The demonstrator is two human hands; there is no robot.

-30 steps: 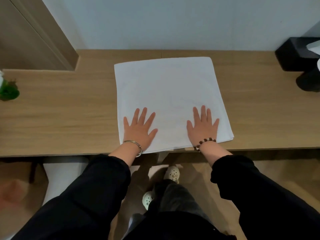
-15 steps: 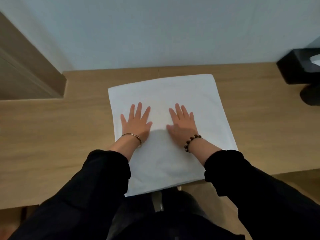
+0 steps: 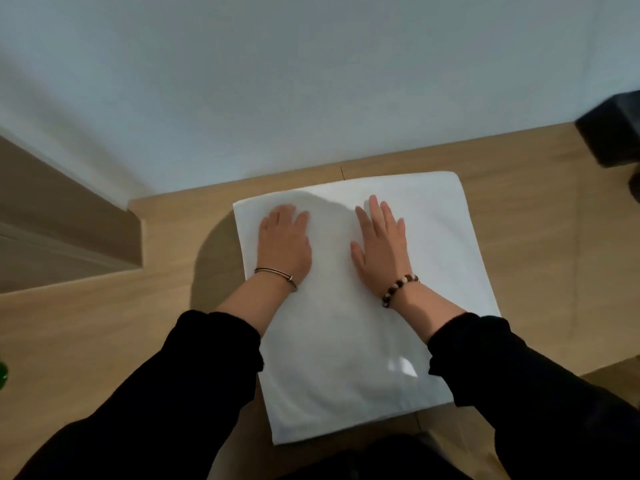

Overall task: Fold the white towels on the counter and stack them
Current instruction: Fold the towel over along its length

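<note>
Both hands slid to far half of towel, flat: left hand, right hand.

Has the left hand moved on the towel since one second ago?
Yes. The left hand slid forward across the towel, from its near edge to near its far edge, toward the wall.

no readable text, no labels, no brand marks, no numbers, no signs on anything in view
</note>
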